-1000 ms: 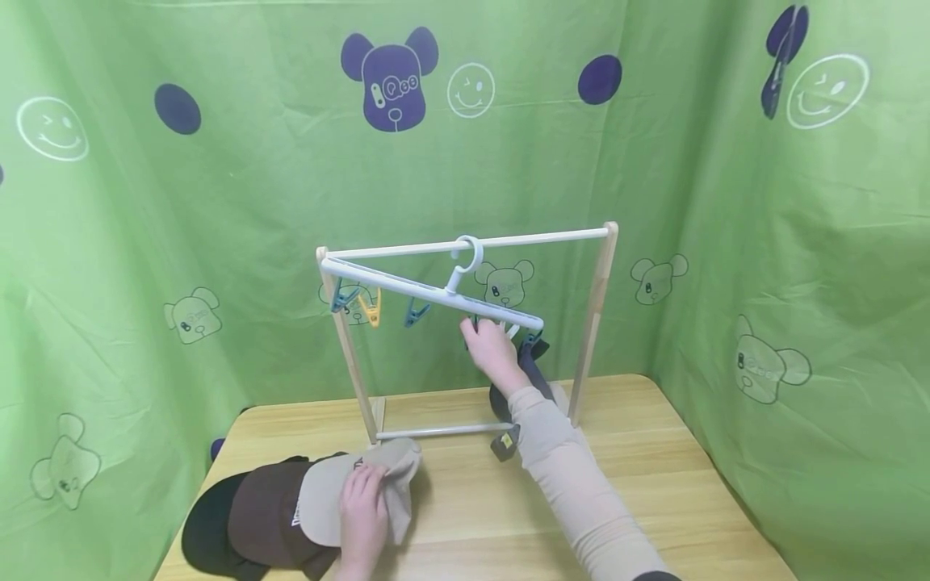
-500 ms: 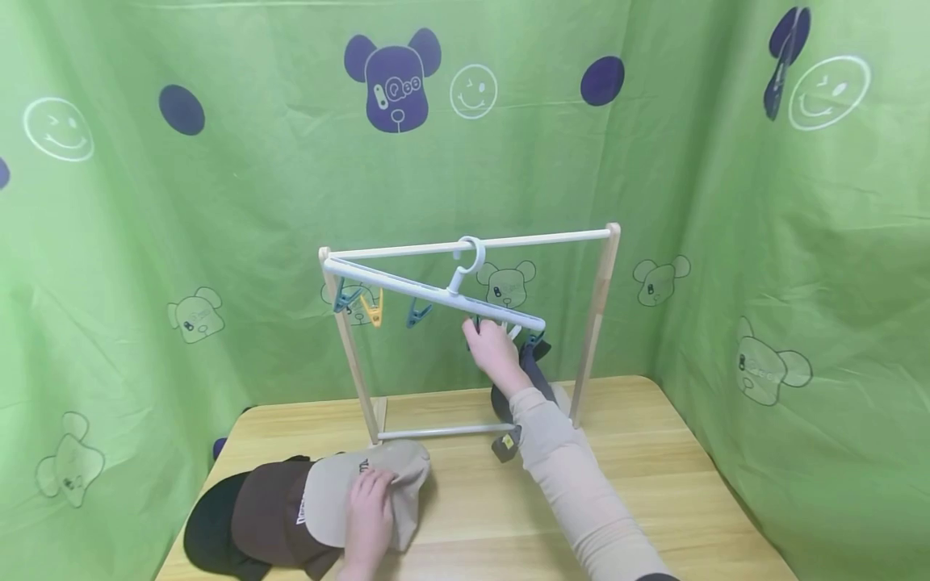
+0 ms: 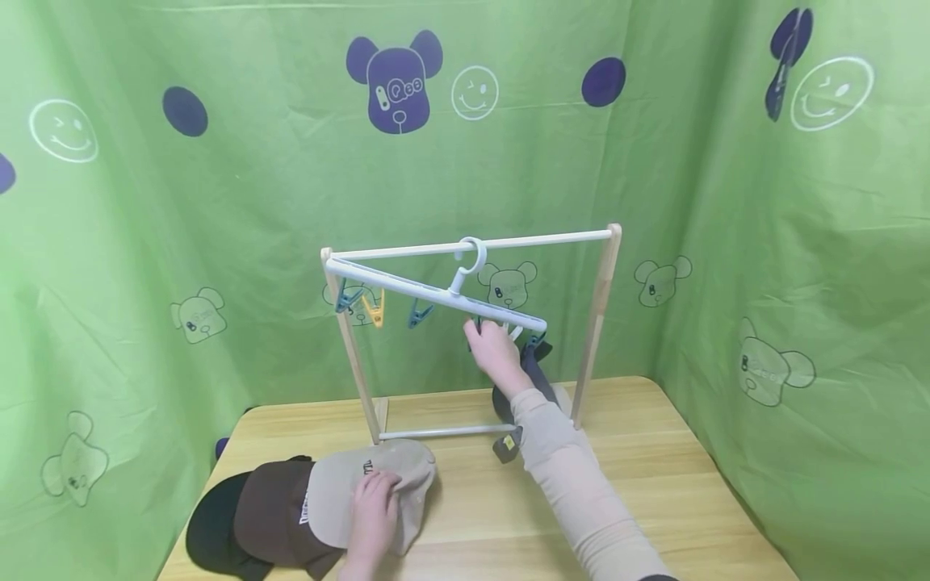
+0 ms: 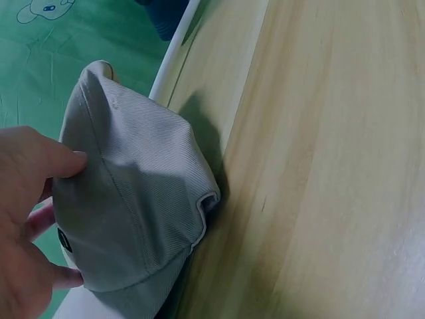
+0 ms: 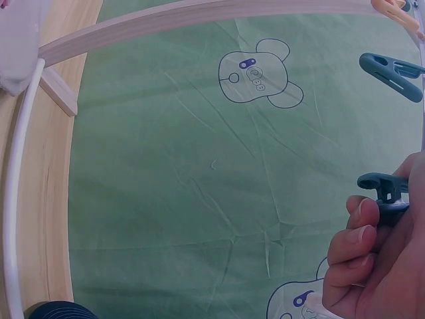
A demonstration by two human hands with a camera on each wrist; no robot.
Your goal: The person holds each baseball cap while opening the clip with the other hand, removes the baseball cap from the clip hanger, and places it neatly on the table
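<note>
My left hand [image 3: 373,512] grips the crown of a beige cap [image 4: 136,179] on the table. Its thumb and fingers press into the cloth in the left wrist view. The beige cap overlaps a brown cap [image 3: 272,512], which in turn overlaps a black cap [image 3: 218,524]. My right hand [image 3: 494,351] pinches a dark teal clip [image 5: 388,193] under the light blue hanger [image 3: 407,284]. The hanger hooks over the rack's white bar and tilts down to the right. From its lower end a dark navy cap [image 3: 536,373] hangs by a clip, partly hidden by my right arm.
The wooden rack [image 3: 597,307] stands at the back of the table [image 3: 654,484]. A yellow clip [image 3: 374,308] and teal clips [image 3: 419,313] dangle from the hanger's left part. A grey piece with a yellow patch [image 3: 508,444] shows beside my right sleeve. Green curtains surround the table.
My left hand has shifted slightly right, and the beige cap has slid with it, its crown looking fuller. The right hand stays at the same clip.
</note>
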